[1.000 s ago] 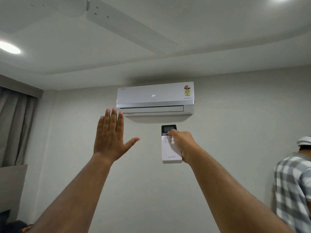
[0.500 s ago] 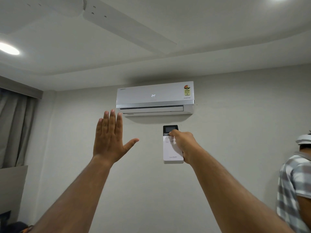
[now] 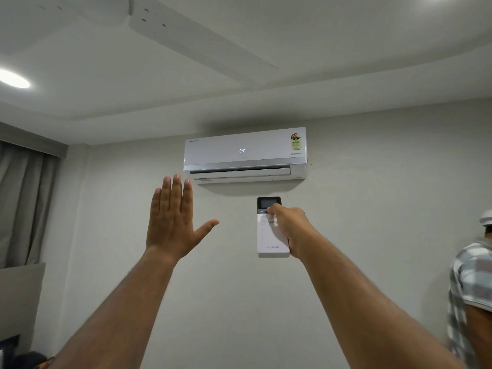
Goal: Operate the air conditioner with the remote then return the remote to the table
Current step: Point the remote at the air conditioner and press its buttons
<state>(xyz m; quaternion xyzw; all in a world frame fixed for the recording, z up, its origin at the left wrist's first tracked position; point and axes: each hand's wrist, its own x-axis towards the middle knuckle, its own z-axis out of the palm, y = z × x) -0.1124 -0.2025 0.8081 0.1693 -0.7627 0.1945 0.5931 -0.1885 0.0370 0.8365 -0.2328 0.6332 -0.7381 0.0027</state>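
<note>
Right now my right hand [image 3: 291, 229] is wrapped around the remote [image 3: 271, 235], fingers closed on its right edge and my thumb pressed on the button row just under its little screen; the remote sits just below the air conditioner [image 3: 245, 155], a touch toward its right half, pointed up at it; my left hand [image 3: 173, 222] is raised below the unit's left end, palm toward the vent, fingers straight and spread open, holding nothing, as if feeling for the air; the air conditioner's panel reads 24 and its flap looks slightly open, so I judge the unit is on and the operating part is well under way, though whether this press changes anything I cannot say; what is left is to finish with the buttons, lower my arm and put the remote back on the desk, which is nowhere in view, so that whole return is not yet begun; against the earlier pictures very little differs: both hands sit in nearly the same spots below the unit, the display shows the same 24, my thumb is on the same part of the remote; the one clear change is the other person in a checked shirt [image 3: 471, 294], far to the right of the air conditioner, who has slipped further toward the edge of view.
</note>
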